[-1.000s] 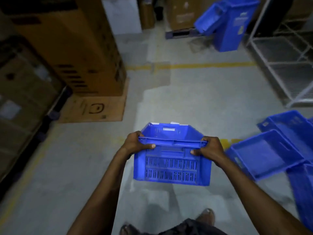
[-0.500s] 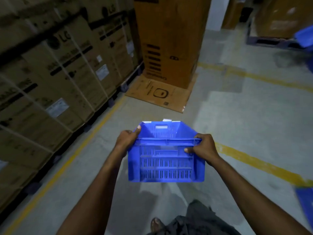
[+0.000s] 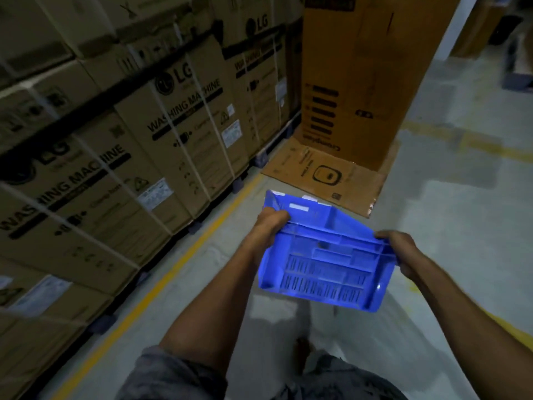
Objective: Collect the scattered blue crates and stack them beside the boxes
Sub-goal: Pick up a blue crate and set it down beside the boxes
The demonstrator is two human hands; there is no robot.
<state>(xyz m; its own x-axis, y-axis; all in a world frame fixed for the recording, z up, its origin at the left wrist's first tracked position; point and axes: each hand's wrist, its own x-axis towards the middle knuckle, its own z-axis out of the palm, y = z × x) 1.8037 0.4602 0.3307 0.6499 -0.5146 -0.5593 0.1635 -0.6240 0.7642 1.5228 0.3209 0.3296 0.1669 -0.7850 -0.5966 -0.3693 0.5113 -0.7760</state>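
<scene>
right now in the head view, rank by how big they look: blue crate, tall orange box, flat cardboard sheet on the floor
1. tall orange box, cut off at the top
2. blue crate, held by left hand and right hand; nearness inflates it
3. flat cardboard sheet, partly under the box, so unsure against the crate

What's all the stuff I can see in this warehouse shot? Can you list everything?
blue crate: one, blue, held above the floor, centre.
washing machine boxes: many, brown, strapped, stacked along the left.
tall box: one, orange-brown, upright, ahead.
flat cardboard sheet: one, brown, on the floor under the tall box.
yellow line: one, yellow, on the grey floor beside the stacked boxes.
left hand: grips the crate's left rim.
right hand: grips its right rim.
</scene>
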